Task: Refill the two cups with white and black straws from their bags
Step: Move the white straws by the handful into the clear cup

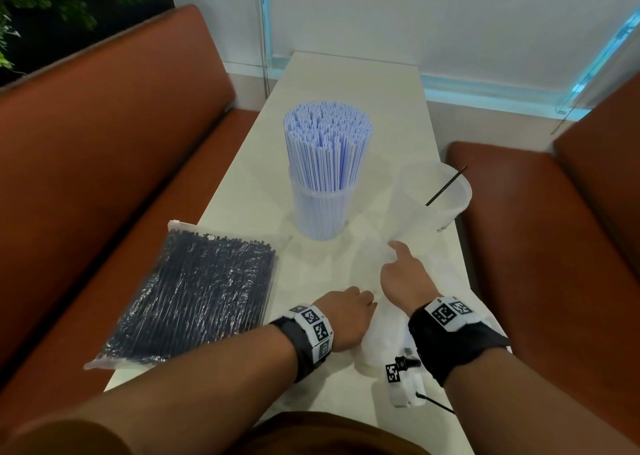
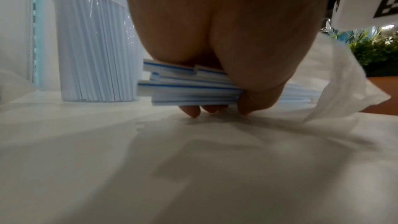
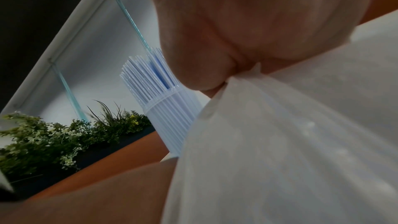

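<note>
We see the left hand (image 1: 348, 316) low over the pale surface (image 1: 377, 108), its grip clamped on a small bundle of white straws (image 2: 189, 88) with blue stripes; the left wrist view shows the fingers (image 2: 192, 111) curled under the bundle, which lies level just above the surface. The right hand (image 1: 403, 274) sits just beside it, its grip pinched on the crumpled, nearly emptied clear bag (image 1: 384, 333), a gathered fold of plastic (image 3: 258, 125) caught between thumb and fingers. Beyond the hands stands a clear cup (image 1: 320, 208) packed full of upright white straws (image 1: 327, 142). To its right, near the edge of the surface, a second clear cup (image 1: 446, 198) holds a single black straw (image 1: 446, 186) leaning against its rim. On the left side of the surface lies the sealed bag of black straws (image 1: 194, 295), flat and apart from both hands. Orange-brown bench seats (image 1: 104, 142) flank the surface on both sides, and green foliage (image 1: 52, 0) shows at the far left.
</note>
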{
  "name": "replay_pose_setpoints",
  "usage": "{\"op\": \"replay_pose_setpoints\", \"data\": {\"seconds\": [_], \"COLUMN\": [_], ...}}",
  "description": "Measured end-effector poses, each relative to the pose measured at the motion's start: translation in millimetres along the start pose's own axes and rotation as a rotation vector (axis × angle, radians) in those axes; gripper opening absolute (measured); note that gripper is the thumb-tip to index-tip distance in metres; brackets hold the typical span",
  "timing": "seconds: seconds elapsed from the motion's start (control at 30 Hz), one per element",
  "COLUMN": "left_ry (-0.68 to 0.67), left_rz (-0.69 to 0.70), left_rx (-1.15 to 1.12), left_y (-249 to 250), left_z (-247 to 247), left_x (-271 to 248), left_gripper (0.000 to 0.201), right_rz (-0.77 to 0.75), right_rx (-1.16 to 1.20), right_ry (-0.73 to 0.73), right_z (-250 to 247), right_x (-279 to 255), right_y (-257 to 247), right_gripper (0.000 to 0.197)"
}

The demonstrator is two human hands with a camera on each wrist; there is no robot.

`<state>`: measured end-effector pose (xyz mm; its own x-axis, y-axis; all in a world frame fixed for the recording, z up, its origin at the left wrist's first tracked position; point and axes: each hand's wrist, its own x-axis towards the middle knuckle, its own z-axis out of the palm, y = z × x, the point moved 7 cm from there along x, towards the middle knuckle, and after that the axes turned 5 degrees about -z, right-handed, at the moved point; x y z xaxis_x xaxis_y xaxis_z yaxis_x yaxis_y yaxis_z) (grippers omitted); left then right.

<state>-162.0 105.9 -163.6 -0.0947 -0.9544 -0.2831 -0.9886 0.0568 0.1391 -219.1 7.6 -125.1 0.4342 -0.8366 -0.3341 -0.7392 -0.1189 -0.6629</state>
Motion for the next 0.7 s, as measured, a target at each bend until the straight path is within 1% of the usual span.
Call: {"op": "replay_pose_setpoints", "data": {"seconds": [0.07, 0.13, 0.2, 0.33, 0.4, 0.47, 0.53, 0.6, 0.67, 0.7], "left_ry": [-0.018, -0.045, -0.049, 0.008, 0.008, 0.037, 0.067, 0.098, 0.139, 0.163], "left_rz": [0.002, 0.011, -0.013, -0.099, -0.148, -0.197, -0.255, -0.319, -0.36, -0.371], "left_rx": [0.018, 0.068, 0.109, 0.164, 0.207, 0.268, 0.29, 0.268, 0.227, 0.205], "left_y": [0.2, -1.5, -13.0, -59.5, -90.2, -121.9, -151.2, -175.1, -190.6, -194.9], "left_z": [-1.2, -4.5, -14.5, -48.8, -61.8, -71.9, -79.2, -83.8, -85.9, -85.4], "left_x": [1.0, 2.0, 1.9, -7.1, -18.1, -32.4, -48.7, -62.7, -72.2, -75.0], "left_gripper": [0.019, 0.021, 0.022, 0.015, 0.016, 0.01, 0.011, 0.012, 0.009, 0.009], "right_rz": [-0.003, -0.008, -0.005, -0.033, -0.049, -0.048, -0.052, -0.096, -0.143, -0.154], "right_rx": [-0.028, -0.062, -0.1, -0.18, -0.215, -0.197, -0.165, -0.248, -0.387, -0.44], "right_ry": [-0.006, -0.01, -0.003, -0.011, -0.019, 0.0, 0.013, -0.01, -0.062, -0.041], "right_z": [-1.6, -2.3, -3.3, -1.2, 1.2, 0.7, 1.8, 3.3, 4.5, 0.9], "right_x": [-1.6, -1.4, 0.5, 6.3, 13.2, 21.2, 22.9, 21.5, 17.6, 15.8], "right_y": [0.2, 1.8, 3.4, 4.7, 5.3, 6.6, 4.2, -1.6, -9.9, -15.6], "right_gripper": [0.063, 0.063, 0.062, 0.064, 0.058, 0.056, 0.057, 0.048, 0.045, 0.045]}}
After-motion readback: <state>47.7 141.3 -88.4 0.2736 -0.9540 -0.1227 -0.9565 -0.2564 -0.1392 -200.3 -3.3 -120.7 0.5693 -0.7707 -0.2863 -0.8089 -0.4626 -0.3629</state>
